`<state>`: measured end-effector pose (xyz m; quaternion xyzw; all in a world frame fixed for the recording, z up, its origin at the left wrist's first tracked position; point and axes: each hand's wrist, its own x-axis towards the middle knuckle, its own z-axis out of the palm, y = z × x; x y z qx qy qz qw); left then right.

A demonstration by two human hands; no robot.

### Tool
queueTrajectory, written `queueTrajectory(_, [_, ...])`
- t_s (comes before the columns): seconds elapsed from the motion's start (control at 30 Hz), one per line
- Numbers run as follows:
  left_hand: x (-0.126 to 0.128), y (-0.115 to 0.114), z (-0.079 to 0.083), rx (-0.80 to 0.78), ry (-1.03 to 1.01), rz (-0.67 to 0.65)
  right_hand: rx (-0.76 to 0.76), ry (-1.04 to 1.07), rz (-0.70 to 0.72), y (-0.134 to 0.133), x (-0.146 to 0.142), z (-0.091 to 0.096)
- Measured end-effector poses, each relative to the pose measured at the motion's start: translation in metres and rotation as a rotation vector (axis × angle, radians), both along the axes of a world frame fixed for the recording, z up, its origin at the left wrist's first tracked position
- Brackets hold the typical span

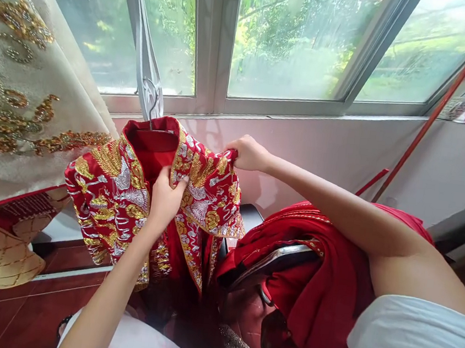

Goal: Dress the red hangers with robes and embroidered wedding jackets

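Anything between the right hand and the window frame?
Only pink wall between the right hand and the window frame, as the head view shows.

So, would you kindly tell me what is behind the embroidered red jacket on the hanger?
Behind the embroidered red jacket, a pink wall shows above it and a black chair to its right in view; whatever is directly behind it is covered.

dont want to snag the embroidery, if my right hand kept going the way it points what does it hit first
The red embroidered jacket, whose edge your right hand already grips; it would press into the jacket's front, though depth is hard to judge.
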<state>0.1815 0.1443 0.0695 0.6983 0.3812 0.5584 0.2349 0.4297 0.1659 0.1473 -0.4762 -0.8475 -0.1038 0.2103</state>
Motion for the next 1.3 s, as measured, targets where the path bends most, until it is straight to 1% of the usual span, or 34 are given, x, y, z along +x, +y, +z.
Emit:
queueTrajectory(0.07, [0.005, -0.015, 0.016, 0.219, 0.125, 0.211, 0.062, -0.058, -0.180, -0.003, -0.009, -0.004])
queueTrajectory(0.1, [0.009, -0.021, 0.025, 0.325, 0.206, 0.281, 0.080, -0.082, -0.261, -0.005, -0.015, -0.005])
queueTrajectory(0.13, [0.015, -0.024, 0.036, 0.416, 0.303, 0.313, 0.088, -0.099, -0.325, -0.008, -0.021, -0.007])
queueTrajectory(0.2, [0.027, -0.020, 0.055, 0.539, 0.512, 0.283, 0.090, -0.115, -0.404, -0.014, -0.031, -0.007])
queueTrajectory(0.27, [0.038, -0.007, 0.067, 0.588, 0.691, 0.215, 0.063, -0.123, -0.423, -0.018, -0.034, -0.003])
queueTrajectory(0.3, [0.040, 0.002, 0.071, 0.592, 0.770, 0.189, 0.029, -0.128, -0.407, -0.020, -0.033, 0.001])
queueTrajectory(0.33, [0.042, 0.010, 0.073, 0.587, 0.843, 0.172, -0.024, -0.135, -0.365, -0.022, -0.029, 0.006])
queueTrajectory(0.37, [0.041, 0.016, 0.073, 0.579, 0.905, 0.165, -0.101, -0.141, -0.292, -0.022, -0.023, 0.012])
queueTrajectory(0.43, [0.037, 0.021, 0.071, 0.580, 0.984, 0.161, -0.318, -0.128, -0.072, -0.022, -0.006, 0.023])
queueTrajectory(0.5, [0.031, 0.018, 0.068, 0.601, 0.996, 0.155, -0.549, -0.029, 0.173, -0.018, 0.011, 0.028])
queueTrajectory(0.53, [0.028, 0.015, 0.067, 0.610, 0.987, 0.145, -0.631, 0.069, 0.269, -0.015, 0.016, 0.027])
queueTrajectory(0.6, [0.025, 0.009, 0.066, 0.611, 0.967, 0.119, -0.709, 0.346, 0.392, -0.007, 0.017, 0.018])
queueTrajectory(0.67, [0.024, 0.005, 0.066, 0.599, 0.957, 0.101, -0.705, 0.648, 0.418, -0.002, 0.005, 0.006])
queueTrajectory(0.7, [0.024, 0.003, 0.067, 0.593, 0.956, 0.098, -0.694, 0.763, 0.393, 0.000, -0.004, 0.000])
queueTrajectory(0.73, [0.024, 0.002, 0.067, 0.585, 0.960, 0.099, -0.701, 0.834, 0.347, 0.000, -0.013, -0.005])
queueTrajectory(0.77, [0.025, 0.002, 0.068, 0.578, 0.969, 0.103, -0.734, 0.857, 0.283, -0.001, -0.022, -0.008])
queueTrajectory(0.83, [0.025, 0.001, 0.068, 0.563, 0.995, 0.114, -0.864, 0.828, 0.148, -0.005, -0.034, -0.010])
queueTrajectory(0.9, [0.026, -0.001, 0.068, 0.552, 1.020, 0.122, -1.009, 0.800, 0.065, -0.009, -0.038, -0.008])
queueTrajectory(0.93, [0.026, -0.002, 0.068, 0.546, 1.026, 0.128, -1.029, 0.810, 0.025, -0.011, -0.039, -0.005])
queueTrajectory(0.97, [0.026, -0.003, 0.068, 0.540, 1.029, 0.134, -1.014, 0.826, -0.021, -0.013, -0.039, -0.002])
queueTrajectory(1.03, [0.026, -0.006, 0.068, 0.523, 1.034, 0.148, -0.934, 0.837, -0.121, -0.017, -0.040, 0.005])
queueTrajectory(1.13, [0.026, -0.010, 0.070, 0.492, 1.037, 0.142, -0.774, 0.743, -0.264, -0.025, -0.043, 0.017])
queueTrajectory(1.23, [0.025, -0.013, 0.072, 0.479, 1.017, 0.128, -0.636, 0.603, -0.341, -0.031, -0.042, 0.028])
queueTrajectory(1.3, [0.025, -0.013, 0.072, 0.483, 1.006, 0.131, -0.627, 0.557, -0.346, -0.030, -0.035, 0.033])
